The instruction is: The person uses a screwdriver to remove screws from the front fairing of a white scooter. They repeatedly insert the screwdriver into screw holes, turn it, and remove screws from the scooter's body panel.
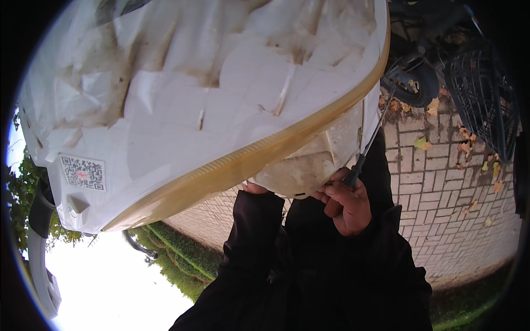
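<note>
A large white plastic shell with brown dirt smears and a yellowed translucent rim fills the upper left. Below its rim hangs a smaller, dirty translucent white piece. My right hand is closed round a screwdriver with a black collar and a reddish-brown handle. Its thin metal shaft points up along the right edge of the smaller piece; where the tip ends is hard to see. My left hand is at the lower left edge of that piece, its fingers mostly hidden behind it.
A printed square code sticker is on the shell's left end. At the upper right stand a black wheel and a dark wire basket. Fallen leaves lie on the brick paving. A hedge runs along the lower left.
</note>
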Motion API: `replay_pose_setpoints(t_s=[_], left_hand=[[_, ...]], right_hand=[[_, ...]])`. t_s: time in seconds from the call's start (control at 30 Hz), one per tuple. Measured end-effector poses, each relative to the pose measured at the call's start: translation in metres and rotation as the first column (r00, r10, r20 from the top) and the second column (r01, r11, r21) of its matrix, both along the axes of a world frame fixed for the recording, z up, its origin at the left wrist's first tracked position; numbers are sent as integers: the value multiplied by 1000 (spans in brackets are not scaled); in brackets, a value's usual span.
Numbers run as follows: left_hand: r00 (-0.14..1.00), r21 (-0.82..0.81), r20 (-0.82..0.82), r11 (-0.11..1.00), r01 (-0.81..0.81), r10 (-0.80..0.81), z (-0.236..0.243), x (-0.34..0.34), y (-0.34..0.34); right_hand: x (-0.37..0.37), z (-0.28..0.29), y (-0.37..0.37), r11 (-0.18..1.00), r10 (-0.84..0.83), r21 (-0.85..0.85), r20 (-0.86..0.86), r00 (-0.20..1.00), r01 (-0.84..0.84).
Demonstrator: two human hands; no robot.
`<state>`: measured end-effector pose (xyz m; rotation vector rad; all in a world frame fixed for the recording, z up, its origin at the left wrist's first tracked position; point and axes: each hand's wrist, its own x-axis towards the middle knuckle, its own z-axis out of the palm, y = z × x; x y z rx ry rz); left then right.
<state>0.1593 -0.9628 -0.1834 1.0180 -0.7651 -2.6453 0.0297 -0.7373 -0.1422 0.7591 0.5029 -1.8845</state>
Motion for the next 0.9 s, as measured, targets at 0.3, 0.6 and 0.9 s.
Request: replay_pose_setpoints(t_s=[0.3,0.6,0.9], left_hand=[[988,-321,154,947,30,20,-9,31,-5],[972,-519,230,850,89,39,-19,58,-10],[943,-633,330,751,188,41,-17,57,-3]], right_hand=[[-2,1,0,1000,17,4,18,1000,-17],[0,-1,0,1000,1,4,3,1000,-1],[-1,-1,-1,1000,16,20,16,1000,-16]])
